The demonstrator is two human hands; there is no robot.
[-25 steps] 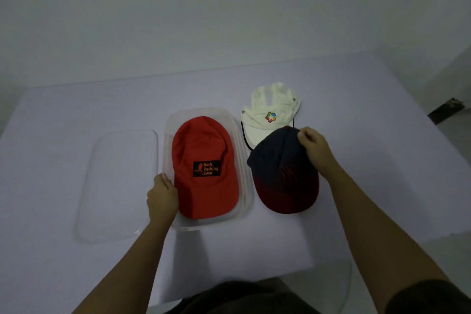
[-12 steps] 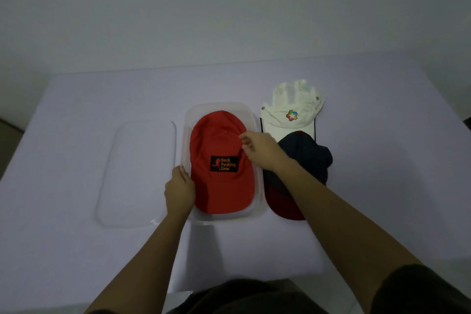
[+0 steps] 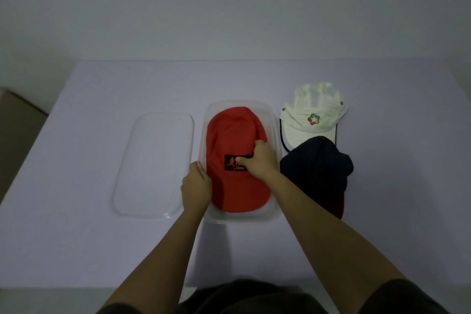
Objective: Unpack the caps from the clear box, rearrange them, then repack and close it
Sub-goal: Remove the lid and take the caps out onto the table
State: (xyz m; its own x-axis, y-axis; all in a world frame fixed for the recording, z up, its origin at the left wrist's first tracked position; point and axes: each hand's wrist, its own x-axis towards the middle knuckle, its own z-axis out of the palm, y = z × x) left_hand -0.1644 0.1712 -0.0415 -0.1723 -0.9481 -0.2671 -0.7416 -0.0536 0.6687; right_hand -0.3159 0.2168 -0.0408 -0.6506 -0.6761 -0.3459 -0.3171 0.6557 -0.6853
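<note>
half the red cap (image 3: pixel 237 186) patch (image 3: pixel 233 163) hidden by right hand (image 3: pixel 258 160)

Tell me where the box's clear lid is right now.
In the head view, the clear lid lies flat on the table, off the clear box, just to its left, beside the left hand.
</note>
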